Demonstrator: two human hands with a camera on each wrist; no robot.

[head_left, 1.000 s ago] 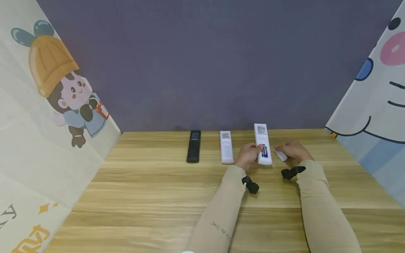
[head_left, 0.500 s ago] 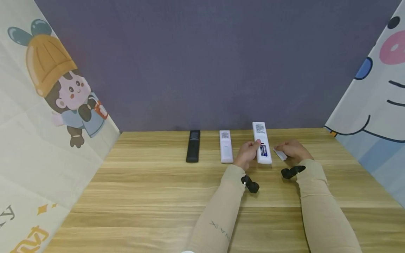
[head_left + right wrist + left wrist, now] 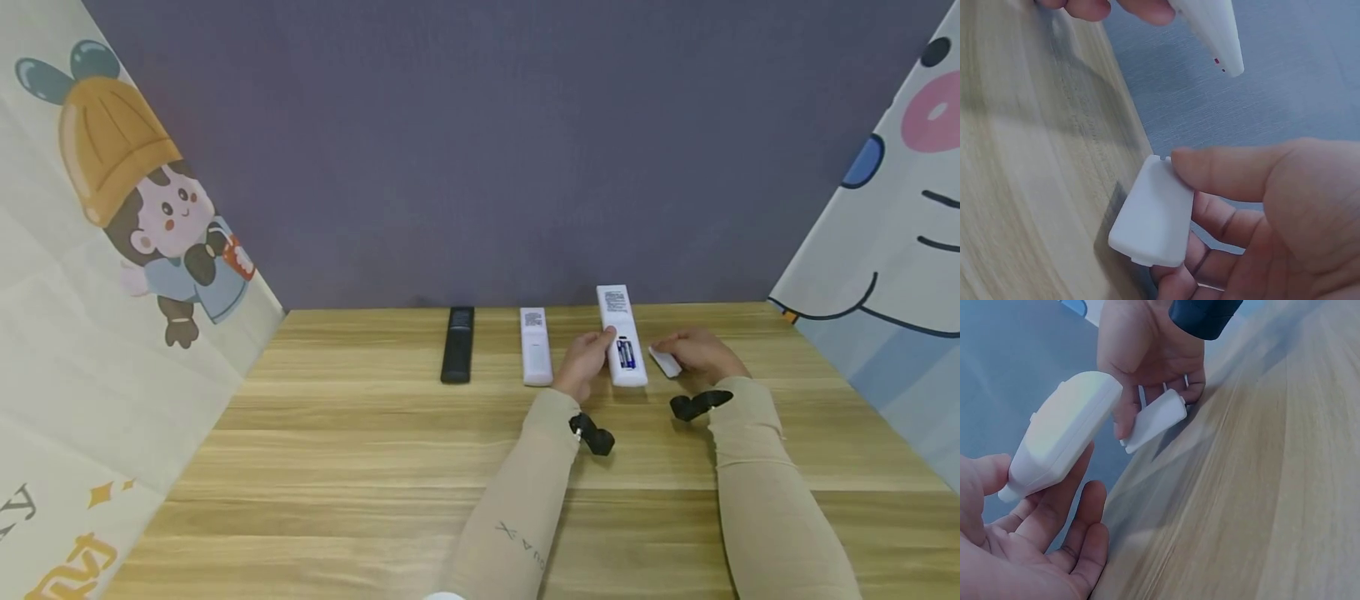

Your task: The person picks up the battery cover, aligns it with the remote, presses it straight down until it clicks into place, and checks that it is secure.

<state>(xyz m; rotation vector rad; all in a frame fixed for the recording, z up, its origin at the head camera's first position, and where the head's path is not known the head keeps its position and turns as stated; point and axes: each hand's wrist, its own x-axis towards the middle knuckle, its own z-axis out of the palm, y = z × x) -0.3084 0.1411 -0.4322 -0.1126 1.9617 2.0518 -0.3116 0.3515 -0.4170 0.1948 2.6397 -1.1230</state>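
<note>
A white remote control (image 3: 617,321) lies back-side up in my left hand (image 3: 587,363), its battery bay uncovered with batteries (image 3: 626,353) inside. Thumb and fingers pinch the remote by its side, and the left wrist view shows it raised above the table. To the right of it, my right hand (image 3: 699,353) pinches a small white battery cover (image 3: 1154,212) between thumb and fingers. The cover is apart from the remote, tilted, and close over the wood.
Left of the hands, a second white remote (image 3: 536,348) and a black remote (image 3: 457,346) lie side by side on the wooden table (image 3: 337,450). A dark grey wall (image 3: 480,150) rises behind the table's back edge, with printed cloth panels on both sides.
The left thumb has shifted off the battery bay to the remote's left edge, leaving the batteries more exposed. The right hand with the cover has barely moved.
</note>
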